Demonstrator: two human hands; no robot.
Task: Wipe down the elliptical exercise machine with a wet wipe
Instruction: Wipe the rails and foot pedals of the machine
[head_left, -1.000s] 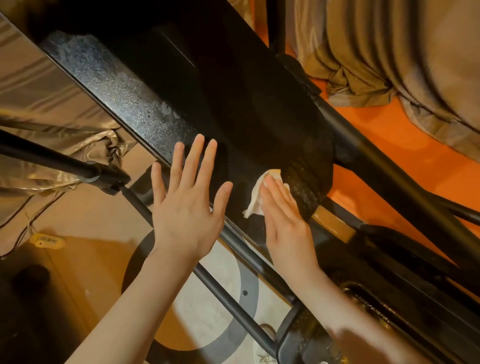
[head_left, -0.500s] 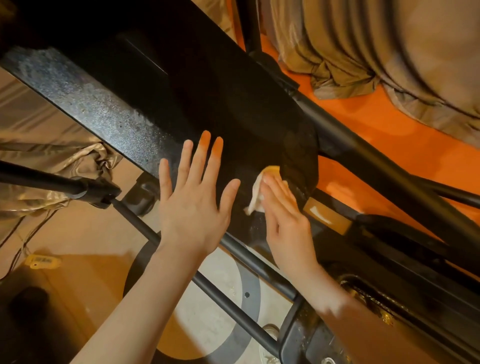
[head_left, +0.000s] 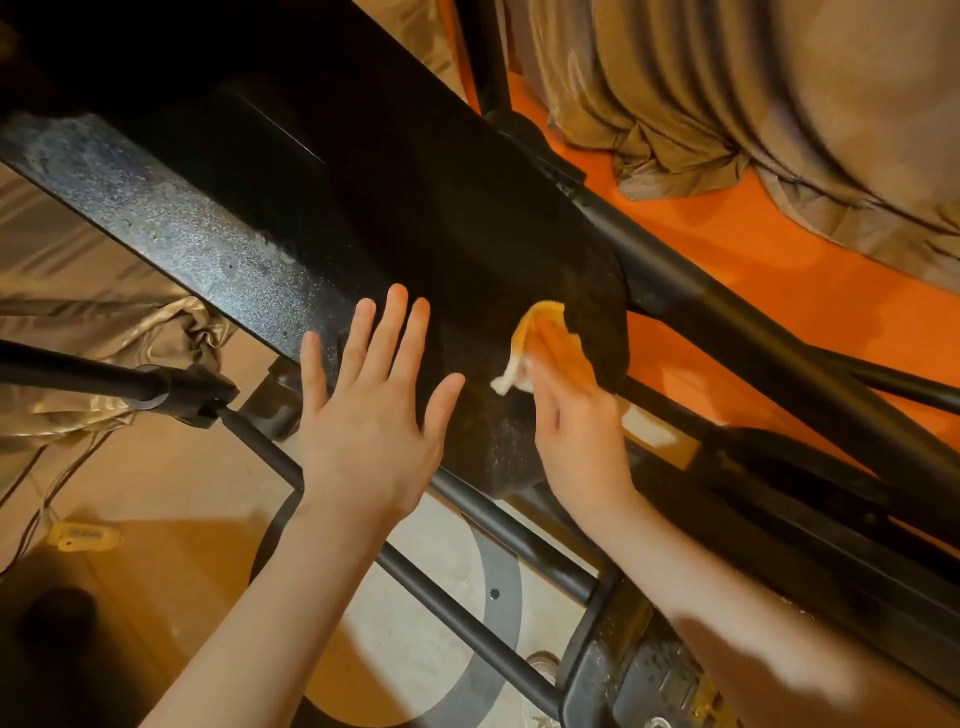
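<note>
The elliptical machine's black speckled housing (head_left: 395, 208) runs diagonally from upper left to lower right, with black frame tubes (head_left: 727, 306) beside and below it. My right hand (head_left: 576, 431) presses a crumpled white wet wipe (head_left: 535, 332) flat against the housing's lower rounded end; my fingers cover part of the wipe, which looks orange in this light. My left hand (head_left: 369, 415) rests flat on the housing just left of the wipe, fingers spread, holding nothing.
Beige curtain fabric bunches at upper right (head_left: 753, 104) and at left (head_left: 78, 312). The floor is orange (head_left: 779, 270) on the right. A black tripod-like bar (head_left: 104, 379) enters from the left. A foot pedal (head_left: 654, 675) lies at the bottom.
My right hand has slid the wipe slightly up and right along the housing's rounded end. My left hand stays flat on the housing. The view has shifted a little.
</note>
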